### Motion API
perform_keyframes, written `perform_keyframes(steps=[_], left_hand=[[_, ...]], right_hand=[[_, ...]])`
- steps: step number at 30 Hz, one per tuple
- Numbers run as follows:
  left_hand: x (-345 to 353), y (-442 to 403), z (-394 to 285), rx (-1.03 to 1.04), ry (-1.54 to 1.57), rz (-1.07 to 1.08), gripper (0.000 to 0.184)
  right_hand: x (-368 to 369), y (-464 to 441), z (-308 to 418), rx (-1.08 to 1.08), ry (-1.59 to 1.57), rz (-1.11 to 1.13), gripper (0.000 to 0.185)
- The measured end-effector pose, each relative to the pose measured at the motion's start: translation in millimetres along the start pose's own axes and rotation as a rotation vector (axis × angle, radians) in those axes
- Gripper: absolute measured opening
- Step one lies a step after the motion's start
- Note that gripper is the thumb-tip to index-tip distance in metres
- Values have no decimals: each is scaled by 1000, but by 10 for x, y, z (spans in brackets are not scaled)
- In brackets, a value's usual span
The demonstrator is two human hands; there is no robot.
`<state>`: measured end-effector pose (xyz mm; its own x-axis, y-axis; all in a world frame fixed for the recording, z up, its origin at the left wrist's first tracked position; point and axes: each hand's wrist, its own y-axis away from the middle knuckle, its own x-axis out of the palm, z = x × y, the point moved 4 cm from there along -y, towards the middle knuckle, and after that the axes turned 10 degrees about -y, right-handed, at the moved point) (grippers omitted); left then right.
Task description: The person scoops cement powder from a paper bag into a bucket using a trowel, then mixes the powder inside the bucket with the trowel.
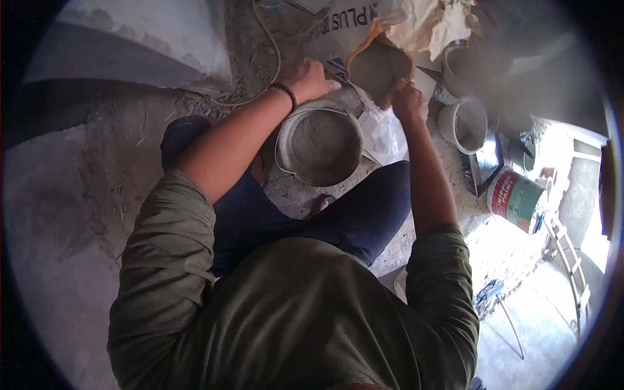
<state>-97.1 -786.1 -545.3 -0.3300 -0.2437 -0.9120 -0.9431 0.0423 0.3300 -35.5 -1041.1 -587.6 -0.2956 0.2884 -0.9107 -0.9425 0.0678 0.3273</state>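
Observation:
An opened paper bag with grey powder inside lies beyond my knees, its torn mouth facing me. My right hand is closed on the lower right edge of the bag's mouth. My left hand, with a dark band at the wrist, is closed at the bag's left side, above the bucket; what its fingers hold is too small to make out. Between my legs stands a white bucket with grey material at its bottom. Crumpled clear plastic lies between the bucket and my right forearm.
Two more round containers stand right of the bag, the nearer one pale. A paint bucket lies tilted farther right, near a ladder-like frame. A cable runs along the floor at upper left, beside a pale block. Dust hangs at upper right.

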Motion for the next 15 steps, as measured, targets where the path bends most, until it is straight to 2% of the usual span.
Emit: perform_keyframes(steps=[1, 4, 8, 10, 11, 14, 15], left_hand=[[148, -84, -47, 1, 14, 26, 66], [-153, -184, -242, -150, 84, -107, 66], [-468, -540, -363, -176, 32, -283, 69], [-374, -702, -342, -135, -6, -361, 51], [-354, -752, -351, -121, -14, -358, 46], [-416, -740, -356, -57, -1, -355, 34], [-461, -724, -343, -33, 8, -361, 30]], right_hand=[[64, -59, -9, 19, -23, 14, 43], [425, -311, 31, -159, 64, -49, 35], [465, -347, 310, 20, -53, -73, 31], [388, -300, 416, 53, -61, -51, 30], [512, -408, 380, 40, 100, -57, 31], [546, -517, 300, 141, 113, 14, 33], [567, -552, 301, 115, 88, -16, 33]])
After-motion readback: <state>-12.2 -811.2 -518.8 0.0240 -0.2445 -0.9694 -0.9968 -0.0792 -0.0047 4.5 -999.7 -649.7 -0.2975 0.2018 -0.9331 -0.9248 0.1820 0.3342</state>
